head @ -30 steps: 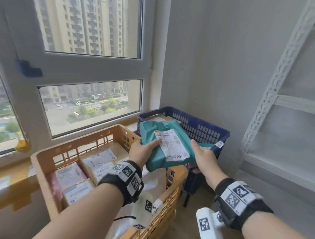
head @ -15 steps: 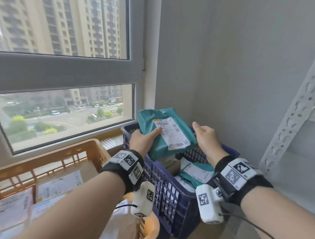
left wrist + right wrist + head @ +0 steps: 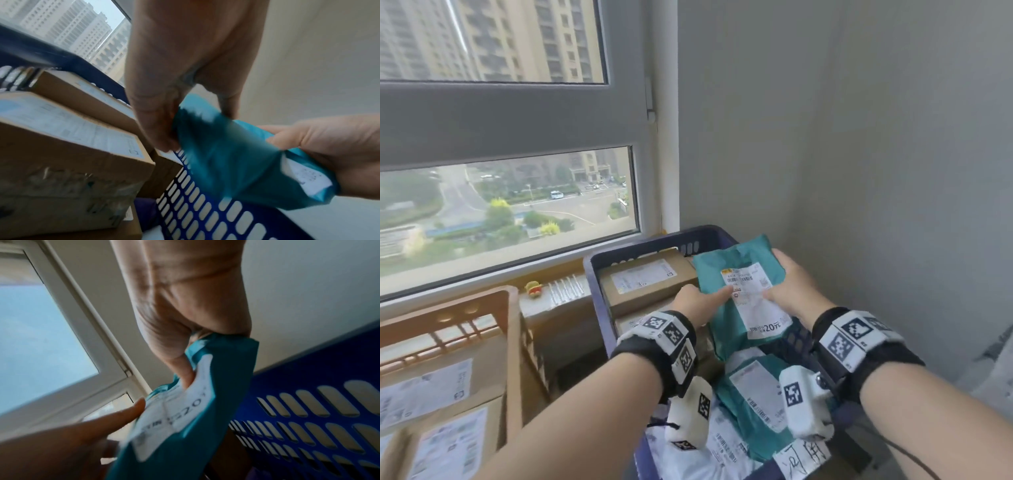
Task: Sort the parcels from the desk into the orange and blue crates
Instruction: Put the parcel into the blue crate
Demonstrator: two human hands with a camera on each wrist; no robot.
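Both hands, left hand and right hand, pinch the teal mailer lower right, over the blue crate; next, probably let go.

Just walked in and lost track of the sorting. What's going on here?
A person holds a teal parcel with both hands, left hand and right hand gripping its sides, over the blue crate by the wall. That crate already holds cardboard boxes and other mailer bags. The orange crate beside it holds labelled boxes too.
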